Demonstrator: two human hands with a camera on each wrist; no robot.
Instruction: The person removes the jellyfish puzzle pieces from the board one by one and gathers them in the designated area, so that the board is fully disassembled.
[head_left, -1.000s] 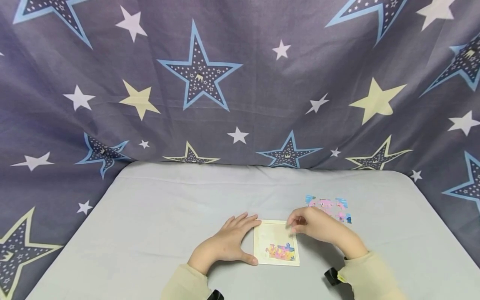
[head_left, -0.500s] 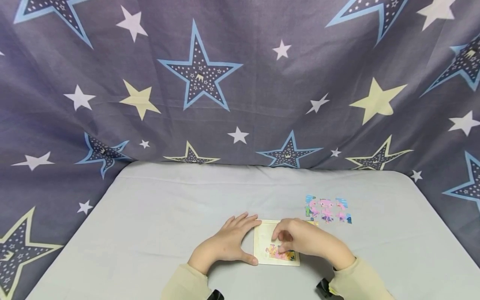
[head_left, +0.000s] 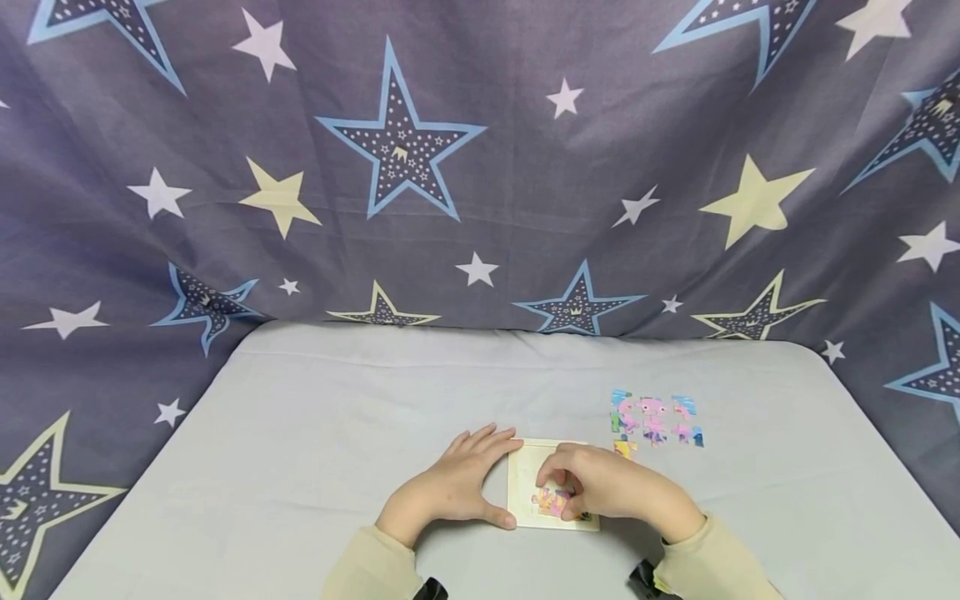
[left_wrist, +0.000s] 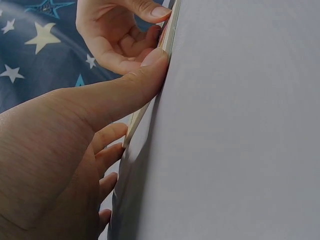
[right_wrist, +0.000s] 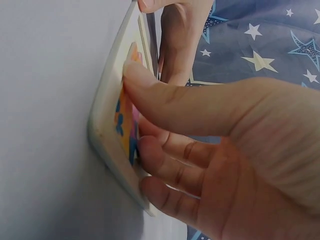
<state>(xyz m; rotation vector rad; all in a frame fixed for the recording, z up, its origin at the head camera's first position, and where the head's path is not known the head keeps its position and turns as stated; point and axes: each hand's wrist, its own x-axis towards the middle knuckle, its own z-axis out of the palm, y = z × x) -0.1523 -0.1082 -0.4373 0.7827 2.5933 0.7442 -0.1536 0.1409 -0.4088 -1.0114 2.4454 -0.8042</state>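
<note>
My left hand (head_left: 459, 485) lies spread along the left side of a shallow cream puzzle tray (head_left: 523, 468). Its thumb touches the near corner and its index finger the far one, both fairly straight. Inside the tray, joined colourful puzzle pieces (head_left: 550, 502) sit towards the near right. My right hand (head_left: 611, 483) is over them with bent fingers. In the right wrist view, its thumb rests on an orange and pink puzzle piece (right_wrist: 123, 114), while curled fingers (right_wrist: 152, 152) meet the far side. The index fingertip is hidden there behind the thumb.
Several loose puzzle pieces (head_left: 652, 408), pink and blue, lie grouped beyond the tray to the right. A yellow piece (head_left: 623, 449) is closest to my right hand. Behind the light grey covered surface (head_left: 360, 400) hangs a dark star-patterned cloth (head_left: 495, 183).
My right hand has come from the tray's far right edge down and left onto the joined pieces, then shifted slightly further left. The yellow piece has come into sight. My left hand stays put.
</note>
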